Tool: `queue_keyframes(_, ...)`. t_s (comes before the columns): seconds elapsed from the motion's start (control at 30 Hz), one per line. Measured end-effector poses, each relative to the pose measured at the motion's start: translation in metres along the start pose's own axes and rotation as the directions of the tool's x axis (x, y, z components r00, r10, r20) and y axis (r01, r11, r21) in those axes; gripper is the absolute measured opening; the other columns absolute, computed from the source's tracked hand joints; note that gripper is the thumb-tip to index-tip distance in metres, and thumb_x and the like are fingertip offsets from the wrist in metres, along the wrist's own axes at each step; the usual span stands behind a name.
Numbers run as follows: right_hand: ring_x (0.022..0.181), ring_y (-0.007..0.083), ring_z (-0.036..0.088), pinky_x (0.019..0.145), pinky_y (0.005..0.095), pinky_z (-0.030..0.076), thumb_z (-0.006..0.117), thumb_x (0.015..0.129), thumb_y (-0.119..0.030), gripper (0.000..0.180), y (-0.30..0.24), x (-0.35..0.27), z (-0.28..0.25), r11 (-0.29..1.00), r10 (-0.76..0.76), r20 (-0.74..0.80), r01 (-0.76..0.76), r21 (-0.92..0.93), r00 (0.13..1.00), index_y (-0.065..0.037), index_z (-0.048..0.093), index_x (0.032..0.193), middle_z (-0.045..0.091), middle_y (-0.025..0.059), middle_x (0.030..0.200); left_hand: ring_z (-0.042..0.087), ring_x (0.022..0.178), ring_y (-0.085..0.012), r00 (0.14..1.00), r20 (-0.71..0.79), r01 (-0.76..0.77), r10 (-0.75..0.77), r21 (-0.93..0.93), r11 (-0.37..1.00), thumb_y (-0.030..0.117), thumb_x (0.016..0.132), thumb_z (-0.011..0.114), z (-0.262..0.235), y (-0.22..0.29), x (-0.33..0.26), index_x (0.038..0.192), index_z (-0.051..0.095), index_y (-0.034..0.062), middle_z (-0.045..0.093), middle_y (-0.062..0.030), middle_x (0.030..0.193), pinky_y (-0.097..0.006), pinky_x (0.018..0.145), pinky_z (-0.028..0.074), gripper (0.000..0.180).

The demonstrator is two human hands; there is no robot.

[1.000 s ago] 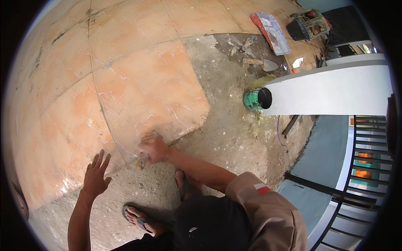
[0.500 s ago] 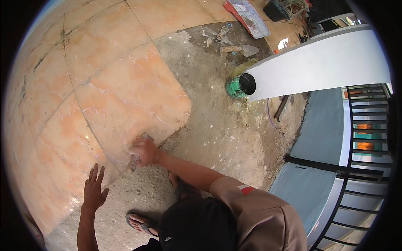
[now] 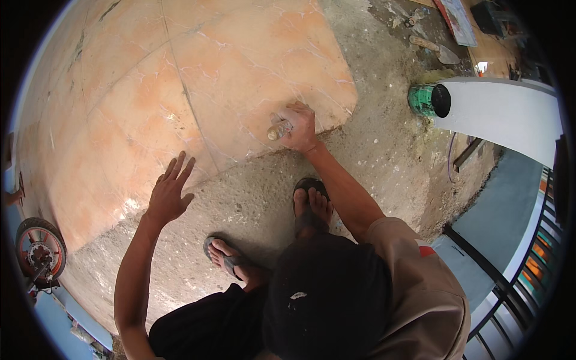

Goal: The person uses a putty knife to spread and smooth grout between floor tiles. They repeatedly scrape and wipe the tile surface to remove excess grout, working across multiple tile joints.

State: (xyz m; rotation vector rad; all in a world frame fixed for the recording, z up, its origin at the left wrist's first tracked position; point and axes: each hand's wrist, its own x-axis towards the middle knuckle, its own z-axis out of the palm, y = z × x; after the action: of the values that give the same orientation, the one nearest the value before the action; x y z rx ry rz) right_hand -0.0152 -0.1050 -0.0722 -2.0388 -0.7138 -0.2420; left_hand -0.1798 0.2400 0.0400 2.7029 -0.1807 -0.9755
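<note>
The right hand (image 3: 298, 126) is closed around a pale, rounded tool handle (image 3: 278, 129) at the edge of the peach marbled floor tile (image 3: 240, 66). The left hand (image 3: 168, 193) hovers spread open, empty, above the rough grey mortar bed (image 3: 252, 192).

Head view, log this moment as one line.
right hand: grips tool handle at tile edge | left hand: open, flat by tile | feet: sandals on mortar bed

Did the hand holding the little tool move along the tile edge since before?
Cannot tell. The camera itself swung, so the whole floor shifts in view. The right hand with its tool sits at the orange tile edge, as before.
</note>
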Motion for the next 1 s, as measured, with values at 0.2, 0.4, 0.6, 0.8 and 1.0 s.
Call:
queue_keyframes(0.2, 0.057, 0.0263, 0.06, 0.062, 0.0397, 0.046, 0.082, 0.075, -0.038, 0.03, -0.072, -0.015, 0.067, 0.958, -0.226, 0.089, 0.205, 0.2, 0.97, -0.015, 0.064, 0.071, 0.059, 0.0051, 0.06, 0.029, 0.158, -0.0379, 1.0, 0.015, -0.005, 0.005, -0.013, 1.0, 0.017, 0.087, 0.08, 0.001, 0.0, 0.003, 0.168, 0.028, 0.0231, 0.02, -0.0112, 0.176, -0.055, 0.121, 0.038, 0.096)
queue_keyframes(0.4, 0.063, 0.0295, 0.064, 0.065, 0.0428, 0.048, 0.083, 0.065, -0.05, 0.041, 0.007, -0.016, -0.021, 0.994, 0.04, 0.015, -0.038, -0.105, 0.999, -0.014, 0.066, 0.074, 0.065, 0.0069, 0.067, 0.028, 0.158, -0.0377, 1.0, -0.009, -0.01, 0.01, -0.031, 0.999, 0.017, 0.087, 0.079, 0.003, 0.001, 0.0, 0.168, 0.028, 0.0232, 0.02, -0.0108, 0.176, -0.055, 0.121, 0.038, 0.096)
queue_keyframes(0.6, 0.054, 0.0292, 0.056, 0.06, 0.0394, 0.044, 0.081, 0.075, -0.018, 0.024, -0.048, -0.008, 0.038, 0.972, -0.173, 0.009, 0.169, 0.162, 0.985, -0.012, 0.059, 0.066, 0.059, 0.0073, 0.059, 0.029, 0.158, -0.0377, 1.0, 0.011, -0.021, 0.021, -0.021, 1.0, 0.017, 0.086, 0.079, 0.002, -0.002, 0.005, 0.168, 0.028, 0.0231, 0.02, -0.0101, 0.176, -0.053, 0.121, 0.039, 0.096)
queue_keyframes(0.8, 0.056, 0.0274, 0.059, 0.061, 0.039, 0.044, 0.078, 0.075, -0.018, 0.017, -0.007, -0.008, -0.012, 0.999, -0.023, -0.068, 0.02, -0.034, 0.997, -0.012, 0.063, 0.07, 0.06, 0.0077, 0.06, 0.029, 0.158, -0.0364, 1.0, -0.009, -0.01, 0.01, -0.028, 1.0, 0.016, 0.086, 0.079, -0.001, -0.002, -0.004, 0.167, 0.028, 0.0229, 0.021, -0.0097, 0.176, -0.051, 0.121, 0.039, 0.096)
queue_keyframes(1.0, 0.06, 0.0296, 0.057, 0.062, 0.0416, 0.045, 0.079, 0.07, -0.026, 0.021, -0.027, -0.018, 0.04, 0.966, -0.182, 0.022, 0.174, 0.191, 0.983, -0.01, 0.067, 0.076, 0.061, 0.0091, 0.067, 0.03, 0.158, -0.0353, 1.0, 0.015, -0.023, 0.023, -0.023, 0.999, 0.016, 0.086, 0.078, -0.004, 0.003, 0.005, 0.167, 0.028, 0.0229, 0.021, -0.0096, 0.176, -0.051, 0.121, 0.039, 0.095)
